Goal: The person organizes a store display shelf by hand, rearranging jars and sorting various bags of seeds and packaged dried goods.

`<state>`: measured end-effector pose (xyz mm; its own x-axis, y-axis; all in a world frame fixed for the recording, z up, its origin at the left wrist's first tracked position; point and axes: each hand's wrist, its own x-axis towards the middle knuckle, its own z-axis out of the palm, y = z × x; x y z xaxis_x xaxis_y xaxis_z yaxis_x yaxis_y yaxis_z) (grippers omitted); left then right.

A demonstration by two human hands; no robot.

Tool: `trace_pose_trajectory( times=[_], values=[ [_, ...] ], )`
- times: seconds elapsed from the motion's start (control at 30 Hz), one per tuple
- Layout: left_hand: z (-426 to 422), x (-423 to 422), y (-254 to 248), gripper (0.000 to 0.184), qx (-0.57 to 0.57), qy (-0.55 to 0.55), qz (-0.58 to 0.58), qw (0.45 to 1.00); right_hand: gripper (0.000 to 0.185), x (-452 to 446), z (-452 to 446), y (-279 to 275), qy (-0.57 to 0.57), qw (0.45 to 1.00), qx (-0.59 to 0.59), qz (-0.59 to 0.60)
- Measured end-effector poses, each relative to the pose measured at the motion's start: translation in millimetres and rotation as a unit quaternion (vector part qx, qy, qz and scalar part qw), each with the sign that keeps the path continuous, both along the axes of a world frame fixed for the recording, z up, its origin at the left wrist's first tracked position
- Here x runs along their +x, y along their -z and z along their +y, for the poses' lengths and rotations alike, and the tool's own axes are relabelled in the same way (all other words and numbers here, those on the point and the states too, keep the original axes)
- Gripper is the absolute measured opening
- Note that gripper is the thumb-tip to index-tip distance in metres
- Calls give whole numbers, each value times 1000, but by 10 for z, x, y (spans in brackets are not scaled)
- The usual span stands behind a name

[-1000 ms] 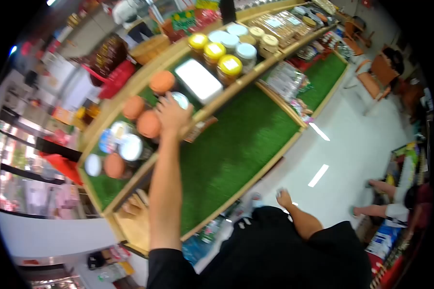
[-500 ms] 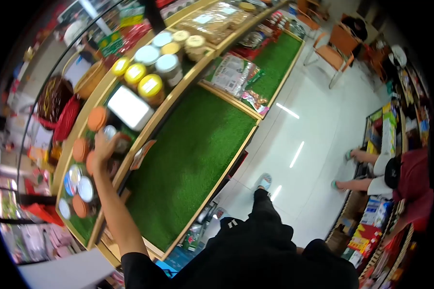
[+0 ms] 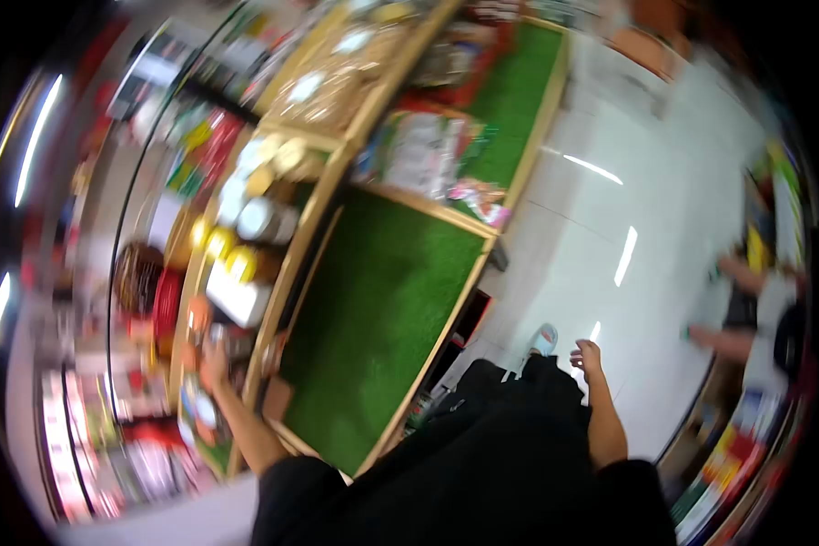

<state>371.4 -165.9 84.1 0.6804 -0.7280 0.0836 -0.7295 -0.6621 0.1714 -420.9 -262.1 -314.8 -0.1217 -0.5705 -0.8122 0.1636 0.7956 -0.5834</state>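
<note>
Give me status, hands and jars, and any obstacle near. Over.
Left hand at orange-lidded jars, grip blurred. Right hand open above floor. White box close by, maybe obstacle.

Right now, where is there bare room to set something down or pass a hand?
The widest patch is the lower green mat, between the upper shelf's rail and the aisle-side wooden edge. A narrower green strip lies beside the packets. It is crowded around the left hand, among jars near the white box.
</note>
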Motion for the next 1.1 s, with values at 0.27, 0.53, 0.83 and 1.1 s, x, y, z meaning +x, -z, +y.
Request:
trace_pose_trajectory(
  times=[0.27,0.53,0.83,1.1],
  values=[
    [-213,-547,-223,65,-143,-60,92,984,28,-363,-353,153,-109,990,87,12],
    [-190,-630,-322,60,-232,-100,235,939,36,-762,-563,327,-312,928,170,115],
    [-37,-322,-6,58,-384,-87,330,858,27,-505,-1624,486,-388,905,-9,175],
    [-282,-534,-1,85,-85,-108,-84,987,32,330,-2396,-379,-341,939,-1,53]
  ],
)
